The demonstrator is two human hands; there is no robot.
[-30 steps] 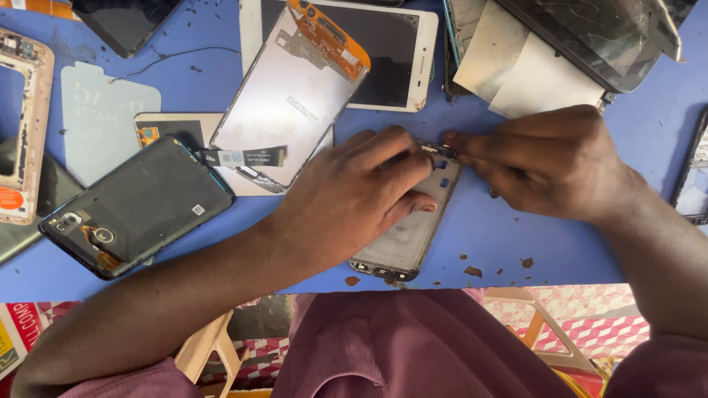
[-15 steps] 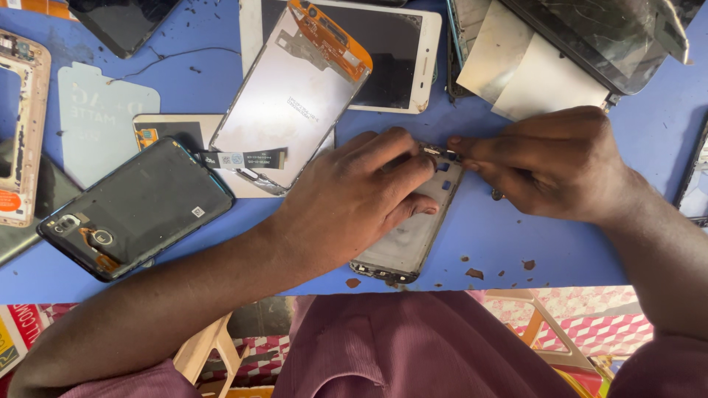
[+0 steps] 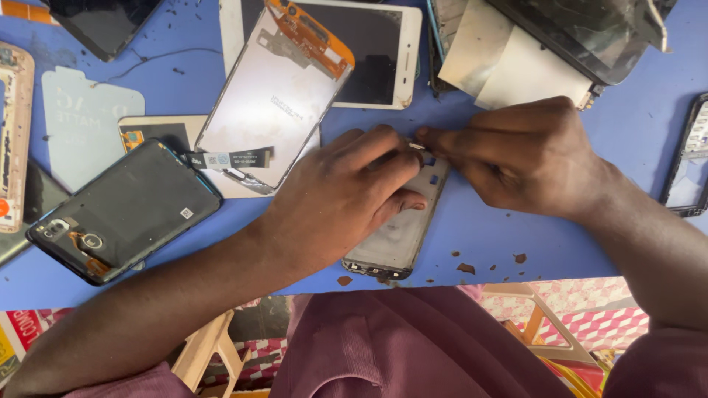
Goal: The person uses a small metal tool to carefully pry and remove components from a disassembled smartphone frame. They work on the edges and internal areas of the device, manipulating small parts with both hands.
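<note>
On the blue desk [image 3: 560, 243], the left hand [image 3: 332, 203] presses down a phone frame [image 3: 398, 236] while the right hand [image 3: 527, 158] pinches a small part [image 3: 417, 147] at its top edge.

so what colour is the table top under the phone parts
Blue, seen in the head view: the table top is plain blue with small dark specks.

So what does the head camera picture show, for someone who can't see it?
Two bare hands, left hand and right hand, work on a grey opened phone body on a blue table, among a dark cracked phone and a white screen panel.

phone frame [image 3: 398, 236]: matt plastic | table [image 3: 516, 236]: smooth blue (scuffed)
</note>
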